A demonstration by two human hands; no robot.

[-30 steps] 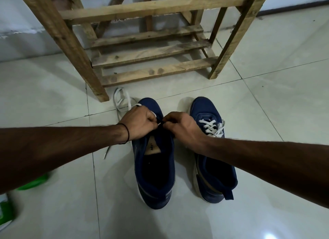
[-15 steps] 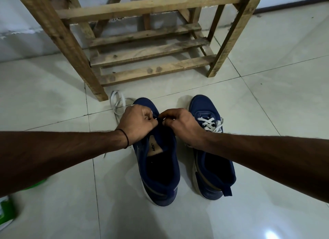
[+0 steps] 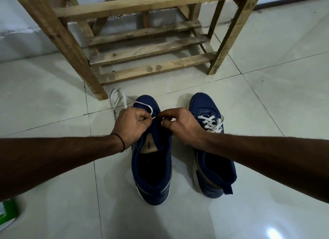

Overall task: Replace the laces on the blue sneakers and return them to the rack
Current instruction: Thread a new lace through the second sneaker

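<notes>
Item one, unlaced blue sneaker (image 3: 153, 171), on the tiled floor (image 3: 267, 105) near the wooden rack (image 3: 151, 50), toe toward it: my left hand (image 3: 131, 125) pinches the tip of the white lace (image 3: 142, 103), which loops over the toe and trails beside a rack leg, while my right hand (image 3: 179, 126) pinches the sneaker's eyelet edge, fingers curled. Item two, laced blue sneaker (image 3: 201, 101), just beside the first, untouched by either hand. Item three, green box (image 3: 7, 214), well apart.

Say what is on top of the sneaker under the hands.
The left hand pinches a thin white lace looped over the toe of the blue canvas sneaker; the right hand grips its upper. The hands cover the eyelets.
</notes>
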